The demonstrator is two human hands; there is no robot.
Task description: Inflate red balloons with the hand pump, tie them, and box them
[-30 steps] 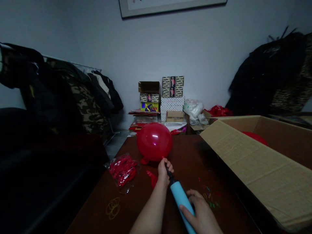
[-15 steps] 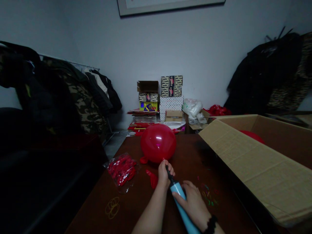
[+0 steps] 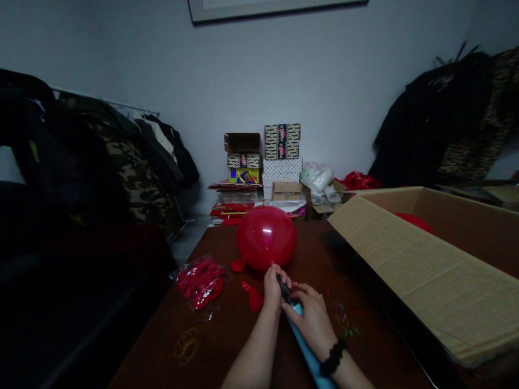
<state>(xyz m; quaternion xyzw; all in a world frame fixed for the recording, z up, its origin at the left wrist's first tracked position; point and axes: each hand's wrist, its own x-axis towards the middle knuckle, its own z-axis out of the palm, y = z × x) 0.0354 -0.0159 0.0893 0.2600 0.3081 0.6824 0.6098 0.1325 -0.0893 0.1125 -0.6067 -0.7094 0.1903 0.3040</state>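
An inflated red balloon (image 3: 266, 237) stands in front of me over the brown table. My left hand (image 3: 274, 285) is closed around its neck, where the black nozzle (image 3: 285, 290) of a light blue hand balloon pump (image 3: 305, 351) meets it. My right hand (image 3: 310, 313), with a black scrunchie at the wrist, curls over the front end of the pump's barrel, close behind the left hand. A limp red balloon (image 3: 253, 297) lies left of my left hand. Another small red balloon (image 3: 238, 265) shows beside the inflated one.
On the table's left are a clear bag of red balloons (image 3: 203, 283) and several yellow rubber bands (image 3: 185, 346). Coloured bands (image 3: 344, 319) lie to the right. A large open cardboard box (image 3: 421, 275) with a red balloon inside stands at right. Stacked boxes (image 3: 283, 173) are behind.
My right hand has moved forward along the pump, closer to the left hand and the nozzle. The balloon looks slightly larger. My left hand keeps its hold on the balloon's neck.
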